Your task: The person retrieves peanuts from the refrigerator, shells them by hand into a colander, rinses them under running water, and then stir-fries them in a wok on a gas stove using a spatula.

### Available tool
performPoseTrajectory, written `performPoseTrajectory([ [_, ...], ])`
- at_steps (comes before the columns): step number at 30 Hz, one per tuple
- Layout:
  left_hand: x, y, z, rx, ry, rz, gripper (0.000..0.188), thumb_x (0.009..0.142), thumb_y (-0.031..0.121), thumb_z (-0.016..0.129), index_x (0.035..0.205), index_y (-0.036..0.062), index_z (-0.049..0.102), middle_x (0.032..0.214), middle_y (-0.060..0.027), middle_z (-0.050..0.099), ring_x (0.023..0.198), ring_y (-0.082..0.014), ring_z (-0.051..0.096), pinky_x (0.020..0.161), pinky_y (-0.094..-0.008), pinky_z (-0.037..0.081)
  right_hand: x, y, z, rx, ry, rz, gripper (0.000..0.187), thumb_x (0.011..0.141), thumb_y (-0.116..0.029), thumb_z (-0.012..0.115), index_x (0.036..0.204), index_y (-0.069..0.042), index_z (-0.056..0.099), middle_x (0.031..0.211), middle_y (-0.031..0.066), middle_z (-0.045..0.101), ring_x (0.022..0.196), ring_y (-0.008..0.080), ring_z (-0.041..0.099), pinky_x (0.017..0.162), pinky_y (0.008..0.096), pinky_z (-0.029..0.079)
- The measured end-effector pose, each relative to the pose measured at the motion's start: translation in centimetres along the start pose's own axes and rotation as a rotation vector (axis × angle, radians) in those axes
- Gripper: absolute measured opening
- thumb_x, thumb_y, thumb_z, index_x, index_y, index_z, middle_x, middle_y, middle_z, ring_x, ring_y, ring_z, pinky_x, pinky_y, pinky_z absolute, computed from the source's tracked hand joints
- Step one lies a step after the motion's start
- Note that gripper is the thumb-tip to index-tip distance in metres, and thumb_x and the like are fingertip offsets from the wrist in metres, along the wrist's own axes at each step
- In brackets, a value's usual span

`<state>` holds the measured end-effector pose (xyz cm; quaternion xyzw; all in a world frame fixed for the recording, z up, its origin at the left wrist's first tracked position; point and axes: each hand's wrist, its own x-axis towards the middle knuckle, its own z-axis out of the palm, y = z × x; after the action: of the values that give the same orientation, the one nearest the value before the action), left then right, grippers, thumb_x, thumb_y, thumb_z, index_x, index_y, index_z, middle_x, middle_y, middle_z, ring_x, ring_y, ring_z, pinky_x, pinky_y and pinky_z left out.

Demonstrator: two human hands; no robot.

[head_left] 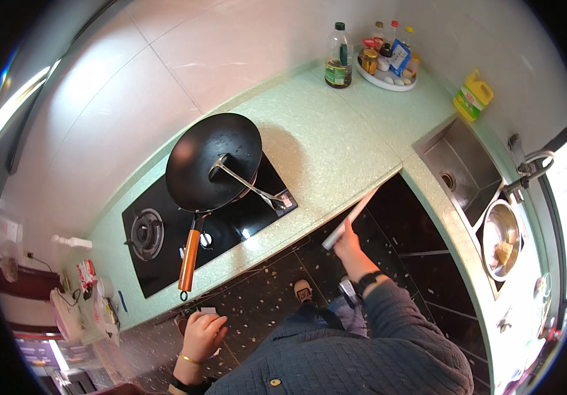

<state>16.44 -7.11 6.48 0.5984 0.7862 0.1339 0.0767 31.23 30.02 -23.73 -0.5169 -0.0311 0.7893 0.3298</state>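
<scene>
My right hand [347, 242] is closed on the pale edge of what looks like an open cabinet door [356, 214], just below the counter's front edge. My left hand [204, 331] is off the counter at the lower left, its fingers curled in and nothing seen in them. Small white patches show behind it, too unclear to name. A black wok [191, 161] with an orange-brown handle [190, 263] sits on the black gas stove [171, 247]. A metal ladle [247, 182] rests in the wok, its handle lying over the rim toward the right.
On the pale green counter [323, 145] stand a dark-capped bottle [338, 59] and a round white tray [388, 84] of jars and bottles. A yellow jug [473, 97] is near the steel sink [454, 158]. Beside the sink sits a metal bowl [494, 227] with food in it.
</scene>
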Motion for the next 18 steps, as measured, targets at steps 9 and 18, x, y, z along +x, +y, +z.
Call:
performPoseTrajectory([
  [9, 6.0, -2.1, 5.2, -0.119, -0.19, 0.149, 0.031, 0.068, 0.013, 0.069, 0.097, 0.0076, 0.061, 0.091, -0.0053, 0.058, 0.085, -0.0226, 0.056, 0.081, -0.0362, 0.041, -6.5, -13.2, -18.9, -1.458, 0.614, -0.902, 0.027, 0.069, 0.0, 0.059, 0.095, -0.001, 0.051, 0.092, 0.0154, 0.054, 0.086, 0.0294, 0.055, 0.073, 0.0379, 0.044],
  [18, 19.2, 1.2, 16.5, 0.103, -0.302, 0.017, 0.082, 0.067, 0.036, 0.072, 0.135, 0.0093, 0.034, 0.14, -0.0123, 0.03, 0.13, -0.0287, 0.028, 0.104, -0.0519, 0.018, -2.0, -9.8, -6.3, -1.745, -0.012, -1.222, 0.049, 0.067, -0.009, 0.064, 0.112, -0.002, 0.048, 0.116, 0.0157, 0.048, 0.111, 0.032, 0.043, 0.092, 0.0447, 0.033],
])
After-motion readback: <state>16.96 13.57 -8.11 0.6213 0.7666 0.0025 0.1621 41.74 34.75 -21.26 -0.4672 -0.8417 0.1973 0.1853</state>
